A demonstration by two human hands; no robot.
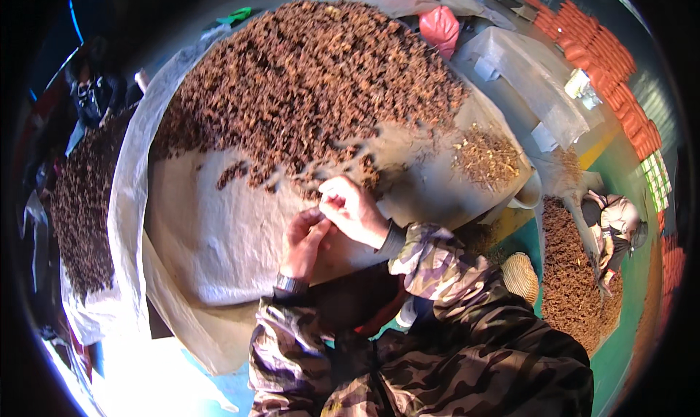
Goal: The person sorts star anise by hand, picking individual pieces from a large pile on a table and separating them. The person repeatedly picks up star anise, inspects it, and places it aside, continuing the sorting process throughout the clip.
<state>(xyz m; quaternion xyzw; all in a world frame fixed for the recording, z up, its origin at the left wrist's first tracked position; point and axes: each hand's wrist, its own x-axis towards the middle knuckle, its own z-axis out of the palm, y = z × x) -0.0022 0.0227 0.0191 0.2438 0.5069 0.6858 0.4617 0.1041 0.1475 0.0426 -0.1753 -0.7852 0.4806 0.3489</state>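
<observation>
My left hand [304, 242], with a dark band at its wrist, is raised over the near part of a plastic-sheeted table [219, 242]. My right hand [353, 209] meets it at the fingertips, in front of the near edge of a wide heap of reddish-brown dried plant pieces [306, 83]. The fingers of both hands are bent and pinched together; anything between them is too small to make out. A smaller pile of pale, thin stem-like bits [486, 157] lies on the sheet to the right.
A pale bucket [528, 192] stands by the table's right corner. A co-worker [615, 220] sits at another brown heap [569, 274] on the right; another person [93, 97] is at a dark heap [87, 214] on the left. A pink plastic bag [439, 31] is at the far edge.
</observation>
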